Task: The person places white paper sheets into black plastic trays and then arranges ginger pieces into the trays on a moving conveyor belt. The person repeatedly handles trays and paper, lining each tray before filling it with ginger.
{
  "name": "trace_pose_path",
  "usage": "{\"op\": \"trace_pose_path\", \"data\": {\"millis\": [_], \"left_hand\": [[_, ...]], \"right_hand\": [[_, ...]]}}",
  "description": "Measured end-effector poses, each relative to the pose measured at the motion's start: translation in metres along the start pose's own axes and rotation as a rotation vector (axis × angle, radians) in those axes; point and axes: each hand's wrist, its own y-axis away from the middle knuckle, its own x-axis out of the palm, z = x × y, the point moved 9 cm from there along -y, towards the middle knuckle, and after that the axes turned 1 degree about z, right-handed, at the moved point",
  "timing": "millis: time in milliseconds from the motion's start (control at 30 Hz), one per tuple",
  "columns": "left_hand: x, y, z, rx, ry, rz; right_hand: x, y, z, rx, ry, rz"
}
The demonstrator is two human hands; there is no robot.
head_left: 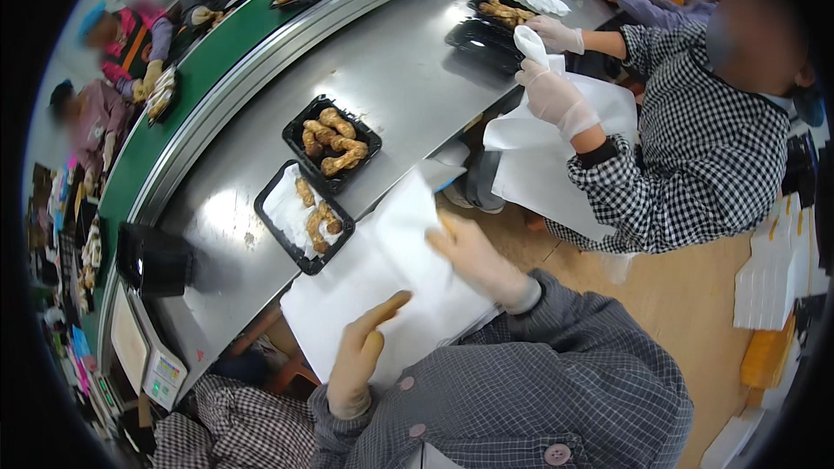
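**White sheet held up in the right hand, with a lined tray to its far left**

A loose white sheet (407, 227) is held above a stack of white sheets (320, 314) on the lap, its long axis running from far to near. The sheet lies just left of the gloved right hand (479, 262), whose fingers are closed on its right edge; the fingertips are partly hidden and blurred. Beyond it, to the left on the metal table (226, 247), a black tray (311, 267) is set, lined in white and holding a few knobbly brown pieces (318, 227). The tray's long axis is angled from far left to near right. The gloved left hand (356, 354) is nearer to it: index finger stretched rightward, thumb apart, nothing gripped. Whether the stack is touched cannot be told.
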Motion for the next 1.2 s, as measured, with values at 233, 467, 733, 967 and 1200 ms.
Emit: {"op": "trace_pose_path", "data": {"millis": [233, 467, 733, 967, 1200], "left_hand": [[-0.020, -0.007, -0.030, 0.258, 0.879, -0.101], [-0.169, 0.013, -0.109, 0.521, 0.310, -0.650], [-0.344, -0.066, -0.092, 0.376, 0.066, -0.990], [-0.250, -0.039, -0.072, 0.156, -0.078, -0.650], [-0.222, -0.049, -0.066, 0.124, 0.127, -0.773]], "right_hand": [[0.094, 0.110, 0.080, -0.082, 0.047, 0.927], [0.088, 0.085, 0.031, 0.381, 0.014, 0.571], [0.147, -0.084, 0.056, 0.170, -0.195, 0.380], [0.206, -0.172, 0.071, 0.159, -0.388, 0.355], [0.202, -0.168, 0.084, 0.012, -0.258, 0.281]]}}
